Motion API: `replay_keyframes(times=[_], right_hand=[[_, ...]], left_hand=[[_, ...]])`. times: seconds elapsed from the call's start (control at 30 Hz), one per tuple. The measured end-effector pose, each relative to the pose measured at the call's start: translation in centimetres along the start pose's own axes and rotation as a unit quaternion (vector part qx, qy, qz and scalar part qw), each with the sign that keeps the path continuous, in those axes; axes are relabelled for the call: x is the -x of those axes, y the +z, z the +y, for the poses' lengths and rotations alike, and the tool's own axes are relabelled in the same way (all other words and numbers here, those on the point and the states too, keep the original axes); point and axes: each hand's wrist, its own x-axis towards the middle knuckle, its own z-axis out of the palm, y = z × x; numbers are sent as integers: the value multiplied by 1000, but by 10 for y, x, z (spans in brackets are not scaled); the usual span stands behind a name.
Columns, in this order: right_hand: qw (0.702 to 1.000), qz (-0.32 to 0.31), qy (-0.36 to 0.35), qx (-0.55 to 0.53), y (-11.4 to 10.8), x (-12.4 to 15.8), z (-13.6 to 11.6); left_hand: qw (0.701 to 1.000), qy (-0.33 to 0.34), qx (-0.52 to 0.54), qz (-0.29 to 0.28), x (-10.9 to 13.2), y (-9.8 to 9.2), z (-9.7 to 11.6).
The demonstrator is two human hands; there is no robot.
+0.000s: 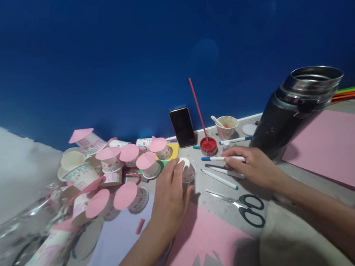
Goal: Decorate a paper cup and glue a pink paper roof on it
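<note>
Left grip is closed on a small paper cup, fingers over its near side, and over on the other flank the right grip has a blue-tipped marker pinched between thumb and fingers! Cup and marker sit close together mid-table, just short of the red pot. Featherweight stuff, that cup: thin card, I'd judge, quick to dent under a hard squeeze, so a soft hold near its stiffer rim looks wisest. Marker's the tougher customer, light, rigid, probably a touch slick; mid-barrel is the place to take it. Down below, the grey table is busy: scissors lying open-bladed or nearly so, hard to tell, a pink sheet with shapes cut from its edge, and a crowd of cups with pink discs massed to the left. Behind it all, a deep blue wall with a phone propped against it, and a black flask towering on the right
</note>
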Motion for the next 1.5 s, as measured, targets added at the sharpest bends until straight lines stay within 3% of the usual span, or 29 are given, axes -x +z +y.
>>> replay_keyframes(times=[0.13,0.23,0.37,0.47,0.53,0.6,0.67,0.73,0.8,0.9,1.0,1.1,1.2,1.27,1.37,1.5], right_hand=[[986,7,-23,163,8,-5,18],[947,-23,-31,319,14,-2,22],[905,-67,-39,418,17,0,20],[894,-42,-71,440,16,2,18],[898,-13,-94,430,16,3,17],[923,13,-130,363,17,6,13],[957,4,-166,239,19,11,8],[979,-54,-165,110,20,16,0],[983,-125,-135,15,21,21,-8],[974,-185,-99,-85,21,25,-16],[974,-167,-84,-127,23,26,-16],[982,-103,-137,-80,30,27,-12],[975,-58,-215,-1,38,27,-8],[967,-37,-250,32,42,28,-5],[958,-35,-282,47,43,29,-3],[953,-70,-293,32,40,29,-1]], left_hand=[[998,-5,-39,-52,-2,15,-6],[995,-15,-60,-73,-5,19,-10],[996,-23,-70,-52,-13,24,-18],[999,-35,-24,-11,-18,24,-25],[994,-77,72,10,-17,18,-27],[961,-137,240,8,-13,9,-25],[889,-169,426,-7,-7,-1,-20],[814,-167,555,-27,0,-8,-12],[769,-163,615,-53,6,-11,-4],[739,-162,647,-91,14,-10,6],[765,-163,614,-106,21,-8,7],[844,-145,506,-106,23,-14,4],[925,-79,356,-106,21,-25,4],[959,-36,263,-101,18,-30,8],[978,-16,189,-91,16,-32,14],[973,-32,202,-108,17,-31,14]])
